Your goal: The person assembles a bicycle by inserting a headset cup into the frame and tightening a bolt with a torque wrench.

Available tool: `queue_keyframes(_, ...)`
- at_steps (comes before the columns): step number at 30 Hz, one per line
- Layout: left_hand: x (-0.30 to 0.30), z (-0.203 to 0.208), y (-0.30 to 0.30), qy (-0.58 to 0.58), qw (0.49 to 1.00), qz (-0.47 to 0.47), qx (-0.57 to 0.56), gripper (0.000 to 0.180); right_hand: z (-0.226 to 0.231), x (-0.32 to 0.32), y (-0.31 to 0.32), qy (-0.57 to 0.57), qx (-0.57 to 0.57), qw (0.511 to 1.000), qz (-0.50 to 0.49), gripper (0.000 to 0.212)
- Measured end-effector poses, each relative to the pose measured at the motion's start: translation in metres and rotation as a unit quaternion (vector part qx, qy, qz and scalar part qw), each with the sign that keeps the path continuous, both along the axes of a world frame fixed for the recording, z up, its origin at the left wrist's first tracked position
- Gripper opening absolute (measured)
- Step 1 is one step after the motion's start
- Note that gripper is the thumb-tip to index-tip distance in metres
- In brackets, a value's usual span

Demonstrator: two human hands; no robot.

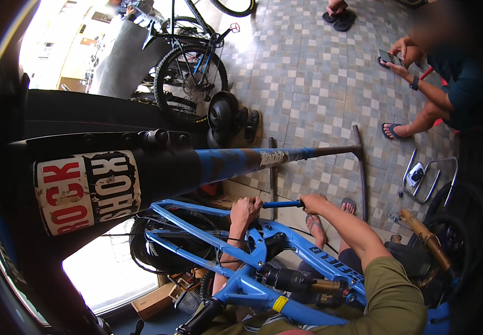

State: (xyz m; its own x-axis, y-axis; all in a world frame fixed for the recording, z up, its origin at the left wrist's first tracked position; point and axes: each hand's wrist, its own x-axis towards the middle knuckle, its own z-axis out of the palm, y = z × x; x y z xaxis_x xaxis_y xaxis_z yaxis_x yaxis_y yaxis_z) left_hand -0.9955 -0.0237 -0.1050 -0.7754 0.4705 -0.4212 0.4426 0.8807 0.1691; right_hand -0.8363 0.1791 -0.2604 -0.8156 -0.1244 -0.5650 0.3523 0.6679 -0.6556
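Observation:
A blue full-suspension bike frame [236, 290] with a black and gold rear shock [291, 279] fills the lower middle, close to me. Just beyond it, a slim blue bar-like tool [281, 204] runs crosswise between my two hands; its exact kind I cannot make out. My left hand [246, 211] is closed around its left end, with that forearm passing behind the frame's tubes. Closed on the right end is my right hand [313, 204], its arm reaching in from the lower right. Fingers hide both ends of the tool.
A worn repair-stand post [230, 162] crosses above my hands to its floor base [360, 173]. A bike [191, 72] stands at the far left. At right, a seated person holds a phone [389, 57]. Near that person lie a bent metal stand [448, 173] and a gold fork tube [426, 237].

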Motion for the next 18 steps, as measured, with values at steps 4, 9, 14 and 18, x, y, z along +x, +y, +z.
queue_keyframes(4, 0.001, -0.004, -0.017, 0.003, 1.0, 0.001, -0.001, 0.046, 0.026, 0.014, 0.012, 0.016, 0.0, 0.998, 0.056, 0.038)
queue_keyframes(9, 0.002, 0.003, 0.003, -0.002, 1.0, -0.002, -0.005, 0.046, 0.04, 0.031, 0.025, 0.05, 0.023, 0.997, 0.061, 0.046)
queue_keyframes(14, 0.002, 0.005, -0.006, -0.029, 0.997, 0.036, -0.053, 0.048, 0.109, 0.041, 0.027, 0.042, 0.018, 0.996, 0.079, 0.043)
queue_keyframes(18, 0.002, 0.018, 0.007, -0.091, 0.994, 0.045, -0.05, 0.046, 0.209, 0.042, 0.026, 0.047, 0.011, 0.995, 0.082, 0.047)
